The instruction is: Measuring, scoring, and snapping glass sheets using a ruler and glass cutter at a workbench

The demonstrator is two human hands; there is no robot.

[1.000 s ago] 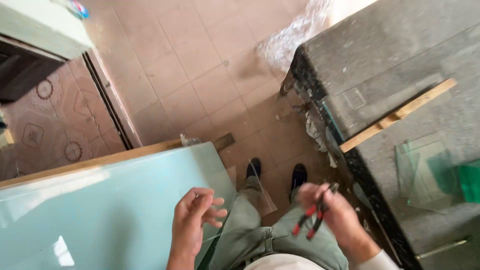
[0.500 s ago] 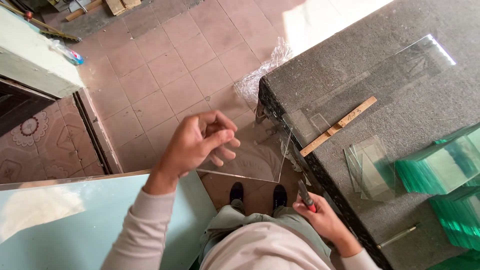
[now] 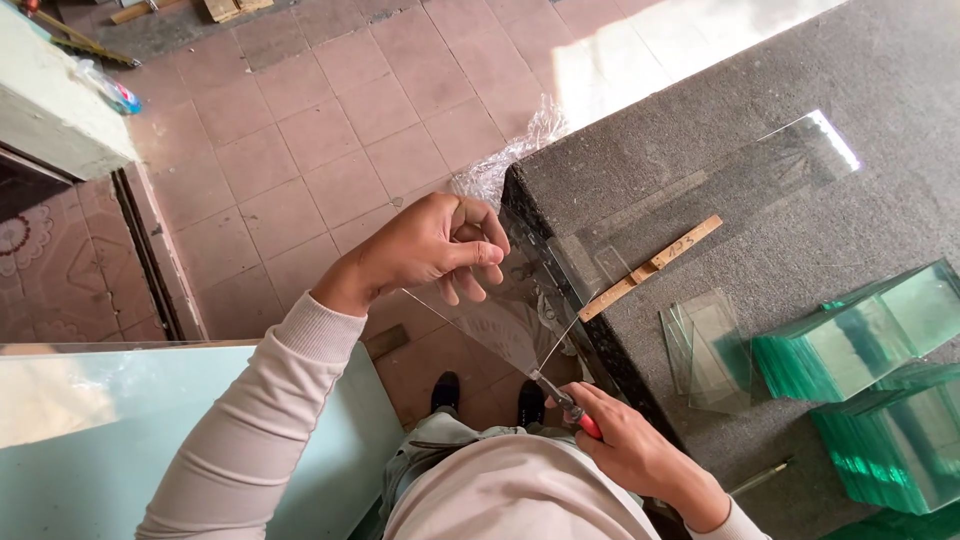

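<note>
My left hand (image 3: 435, 248) pinches the left edge of a clear glass sheet (image 3: 640, 215) that lies across the grey carpeted table (image 3: 800, 100) and sticks out past its near corner. My right hand (image 3: 632, 448) grips red-handled pliers (image 3: 568, 405), whose jaws bite the overhanging glass at its lower edge. A wooden ruler strip (image 3: 650, 268) lies on the table under the glass.
Stacks of cut green-tinted glass panes (image 3: 850, 345) stand at the table's right, with a few loose small panes (image 3: 708, 348) beside them. A large pale glass sheet (image 3: 120, 440) sits at lower left. Crumpled plastic wrap (image 3: 505, 160) lies by the table corner on the tiled floor.
My left hand rose from my lap to the glass edge and closed on it. My right hand brought the pliers up to the glass. The view swung right over the table.
</note>
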